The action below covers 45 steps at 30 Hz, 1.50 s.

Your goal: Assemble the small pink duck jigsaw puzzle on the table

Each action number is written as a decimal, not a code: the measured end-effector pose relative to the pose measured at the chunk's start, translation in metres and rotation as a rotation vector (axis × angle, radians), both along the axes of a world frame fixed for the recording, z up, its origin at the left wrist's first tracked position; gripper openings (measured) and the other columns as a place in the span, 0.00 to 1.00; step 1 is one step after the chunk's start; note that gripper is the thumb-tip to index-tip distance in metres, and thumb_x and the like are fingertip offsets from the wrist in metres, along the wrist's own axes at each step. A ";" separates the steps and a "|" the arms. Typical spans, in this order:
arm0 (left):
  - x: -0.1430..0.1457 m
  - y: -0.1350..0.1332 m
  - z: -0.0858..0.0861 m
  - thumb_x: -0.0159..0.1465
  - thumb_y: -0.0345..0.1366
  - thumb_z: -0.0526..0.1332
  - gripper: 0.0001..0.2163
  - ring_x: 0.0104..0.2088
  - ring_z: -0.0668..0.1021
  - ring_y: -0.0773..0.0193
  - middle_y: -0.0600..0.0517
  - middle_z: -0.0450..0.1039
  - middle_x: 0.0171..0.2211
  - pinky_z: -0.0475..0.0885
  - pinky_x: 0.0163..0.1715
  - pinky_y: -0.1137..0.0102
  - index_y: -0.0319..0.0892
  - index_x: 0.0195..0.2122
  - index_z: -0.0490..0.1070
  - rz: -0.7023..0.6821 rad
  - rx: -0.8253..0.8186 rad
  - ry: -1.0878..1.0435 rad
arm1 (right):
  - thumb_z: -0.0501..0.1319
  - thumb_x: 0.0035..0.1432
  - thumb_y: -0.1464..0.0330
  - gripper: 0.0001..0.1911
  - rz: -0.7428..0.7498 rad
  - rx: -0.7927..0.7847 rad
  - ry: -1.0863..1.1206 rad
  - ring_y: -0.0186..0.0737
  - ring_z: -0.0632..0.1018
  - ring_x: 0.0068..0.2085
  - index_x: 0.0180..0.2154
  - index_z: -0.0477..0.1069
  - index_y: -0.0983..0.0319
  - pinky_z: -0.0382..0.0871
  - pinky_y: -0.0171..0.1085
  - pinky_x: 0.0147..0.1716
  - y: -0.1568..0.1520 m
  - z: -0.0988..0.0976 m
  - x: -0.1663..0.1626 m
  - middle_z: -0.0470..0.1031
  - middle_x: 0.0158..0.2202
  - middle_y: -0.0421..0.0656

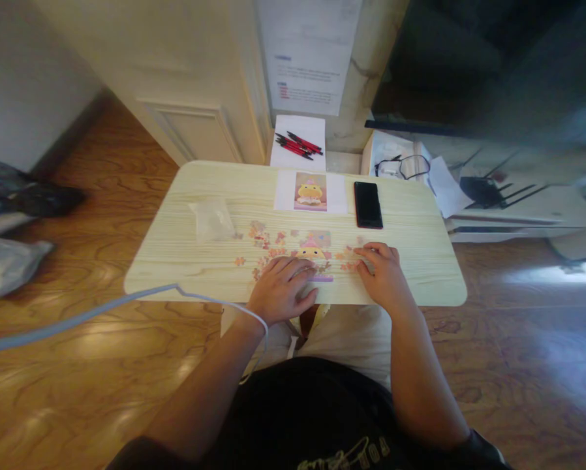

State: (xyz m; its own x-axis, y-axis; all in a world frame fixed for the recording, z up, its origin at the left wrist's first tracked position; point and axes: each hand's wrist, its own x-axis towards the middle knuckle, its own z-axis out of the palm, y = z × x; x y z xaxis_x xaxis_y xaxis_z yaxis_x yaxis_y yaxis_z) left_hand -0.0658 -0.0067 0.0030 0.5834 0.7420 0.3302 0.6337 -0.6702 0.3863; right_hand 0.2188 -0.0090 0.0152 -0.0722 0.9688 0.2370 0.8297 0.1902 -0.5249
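Note:
A partly joined jigsaw puzzle (314, 248) with a yellow figure lies near the front of a small light wooden table (185, 215). Several loose puzzle pieces (260, 234) are scattered to its left and right. My left hand (282, 289) rests palm down on the puzzle's lower left part, fingers lying flat. My right hand (382, 271) is just right of the puzzle with its fingers curled down onto loose pieces there; what it grips, if anything, is hidden. A reference picture (310, 191) of the same yellow figure lies at the table's far edge.
A black phone (368, 204) lies right of the picture and a clear plastic bag (212, 219) sits at the left. Red and black pens (297, 144) lie on a white pad behind the table. A grey cable (92, 313) runs to my left wrist. Glasses (403, 166) rest at back right.

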 end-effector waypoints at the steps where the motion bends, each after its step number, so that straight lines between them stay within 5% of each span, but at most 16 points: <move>1: -0.001 0.000 0.001 0.66 0.41 0.64 0.18 0.57 0.76 0.50 0.47 0.77 0.56 0.70 0.60 0.51 0.50 0.57 0.75 0.009 0.005 -0.002 | 0.61 0.65 0.69 0.18 0.030 0.002 0.014 0.56 0.71 0.57 0.54 0.80 0.53 0.68 0.59 0.61 0.000 0.002 -0.007 0.73 0.54 0.49; 9: -0.048 -0.005 0.002 0.67 0.43 0.63 0.18 0.57 0.76 0.50 0.46 0.76 0.57 0.70 0.58 0.52 0.48 0.57 0.73 0.169 0.022 0.008 | 0.60 0.68 0.69 0.16 0.297 -0.030 0.071 0.52 0.72 0.58 0.54 0.78 0.54 0.68 0.55 0.62 0.008 0.018 -0.084 0.75 0.55 0.48; 17: -0.096 -0.014 0.000 0.67 0.43 0.64 0.16 0.54 0.77 0.50 0.47 0.78 0.55 0.70 0.57 0.53 0.48 0.54 0.75 0.318 0.044 -0.012 | 0.59 0.66 0.71 0.14 0.306 -0.026 -0.034 0.54 0.74 0.51 0.49 0.81 0.59 0.70 0.53 0.57 0.047 0.024 -0.139 0.79 0.48 0.49; 23: -0.113 -0.015 -0.003 0.67 0.43 0.64 0.16 0.54 0.78 0.50 0.47 0.78 0.55 0.71 0.56 0.53 0.48 0.54 0.75 0.353 0.045 -0.038 | 0.56 0.61 0.78 0.18 0.214 -0.015 -0.062 0.53 0.76 0.50 0.45 0.81 0.60 0.69 0.52 0.56 0.073 0.036 -0.135 0.80 0.46 0.49; 29: -0.113 -0.009 -0.005 0.65 0.41 0.65 0.17 0.54 0.78 0.50 0.47 0.78 0.55 0.72 0.56 0.52 0.48 0.56 0.75 0.360 0.038 -0.055 | 0.58 0.61 0.75 0.16 0.145 -0.037 -0.096 0.53 0.77 0.50 0.46 0.81 0.62 0.71 0.51 0.55 0.073 0.031 -0.113 0.80 0.46 0.50; 36: -0.109 -0.004 -0.009 0.65 0.39 0.64 0.10 0.53 0.78 0.51 0.49 0.79 0.53 0.72 0.54 0.53 0.48 0.46 0.78 0.353 0.024 -0.029 | 0.60 0.64 0.73 0.14 0.271 -0.065 -0.064 0.51 0.74 0.50 0.46 0.82 0.58 0.71 0.50 0.55 0.053 0.020 -0.130 0.78 0.45 0.47; 45: -0.109 -0.006 -0.009 0.64 0.38 0.64 0.08 0.53 0.77 0.51 0.49 0.78 0.53 0.70 0.55 0.54 0.47 0.44 0.76 0.352 0.010 -0.043 | 0.61 0.65 0.73 0.16 0.370 -0.098 -0.118 0.52 0.71 0.52 0.51 0.82 0.58 0.69 0.52 0.57 0.042 0.016 -0.160 0.75 0.48 0.49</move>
State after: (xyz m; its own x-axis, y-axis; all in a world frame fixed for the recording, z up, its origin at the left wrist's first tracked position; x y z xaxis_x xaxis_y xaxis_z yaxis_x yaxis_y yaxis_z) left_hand -0.1751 -0.0124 -0.0063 0.2778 0.8916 0.3575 0.8097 -0.4176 0.4124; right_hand 0.0585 0.0327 0.0307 -0.4415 0.8901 0.1136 0.7705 0.4409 -0.4604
